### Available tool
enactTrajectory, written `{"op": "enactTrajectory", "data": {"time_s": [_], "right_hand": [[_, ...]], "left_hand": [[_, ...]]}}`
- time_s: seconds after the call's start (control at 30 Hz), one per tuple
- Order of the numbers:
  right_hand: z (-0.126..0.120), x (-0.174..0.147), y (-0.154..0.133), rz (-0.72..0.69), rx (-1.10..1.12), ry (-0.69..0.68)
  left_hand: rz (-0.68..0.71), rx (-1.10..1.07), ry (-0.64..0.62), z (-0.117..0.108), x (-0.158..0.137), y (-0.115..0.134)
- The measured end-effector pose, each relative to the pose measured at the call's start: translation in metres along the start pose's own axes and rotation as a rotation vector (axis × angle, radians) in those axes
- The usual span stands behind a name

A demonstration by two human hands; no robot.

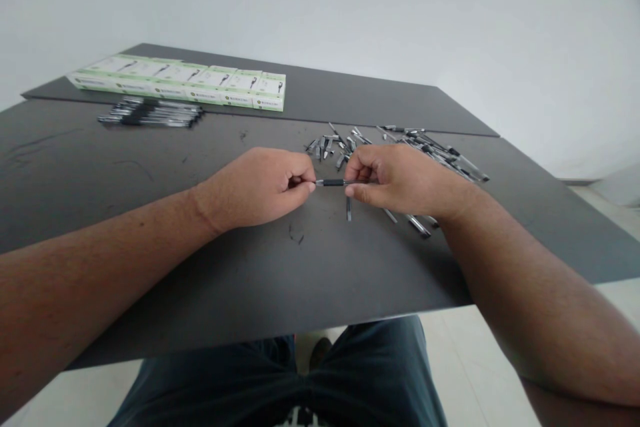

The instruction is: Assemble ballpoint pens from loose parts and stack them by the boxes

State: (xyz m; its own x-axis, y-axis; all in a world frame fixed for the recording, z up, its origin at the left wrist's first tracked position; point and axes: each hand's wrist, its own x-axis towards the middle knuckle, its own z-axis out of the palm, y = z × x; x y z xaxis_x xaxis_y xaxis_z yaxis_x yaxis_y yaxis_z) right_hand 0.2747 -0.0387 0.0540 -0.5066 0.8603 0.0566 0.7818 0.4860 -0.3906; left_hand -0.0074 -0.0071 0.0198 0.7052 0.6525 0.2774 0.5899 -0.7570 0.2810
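Observation:
Both my hands meet over the middle of the dark table [150, 213]. My left hand [260, 187] pinches one end of a pen [333, 182] with a black grip, and my right hand [400, 180] pinches the other end. The pen lies level between my fingertips, just above the tabletop. Below my right thumb, a small dark pen part [349, 208] lies on the table. Behind my right hand sits a heap of loose pen parts [335, 144], and a pile of pen barrels [440, 150] stretches off to the right.
A row of white and green boxes [190, 82] stands at the far left. In front of it lies a bundle of assembled pens [150, 113]. A second dark table [350, 97] adjoins at the back. My legs show below the near edge.

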Motion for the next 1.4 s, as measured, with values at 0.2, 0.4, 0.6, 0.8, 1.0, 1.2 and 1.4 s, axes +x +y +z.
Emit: {"op": "enactTrajectory", "data": {"time_s": [0.2,0.4,0.6,0.8,1.0,1.2,1.4], "right_hand": [[0.0,0.0008,0.0034,-0.101,-0.077,0.007],[0.0016,0.0001,0.0027,-0.005,-0.003,0.017],[-0.0004,0.0,0.0004,-0.05,-0.062,0.001],[0.0005,0.0005,0.0005,-0.038,-0.056,-0.01],[0.0,0.0003,-0.0015,0.007,0.004,-0.001],[-0.0002,0.0006,-0.0002,-0.073,-0.063,-0.009],[0.0008,-0.0005,-0.0001,-0.008,-0.01,-0.008]], "left_hand": [[-0.01,0.009,-0.008,0.0011,0.001,-0.0007],[-0.029,0.019,-0.032,-0.0001,0.0008,0.0005],[-0.011,0.017,-0.015,0.0018,0.0014,-0.0015],[0.006,-0.002,-0.001,0.0024,0.0006,-0.0022],[0.001,-0.002,-0.006,0.0024,0.0006,-0.002],[0.011,-0.013,-0.006,0.0026,0.0007,-0.0019],[0.012,-0.002,-0.009,0.0022,0.0005,-0.0025]]}}
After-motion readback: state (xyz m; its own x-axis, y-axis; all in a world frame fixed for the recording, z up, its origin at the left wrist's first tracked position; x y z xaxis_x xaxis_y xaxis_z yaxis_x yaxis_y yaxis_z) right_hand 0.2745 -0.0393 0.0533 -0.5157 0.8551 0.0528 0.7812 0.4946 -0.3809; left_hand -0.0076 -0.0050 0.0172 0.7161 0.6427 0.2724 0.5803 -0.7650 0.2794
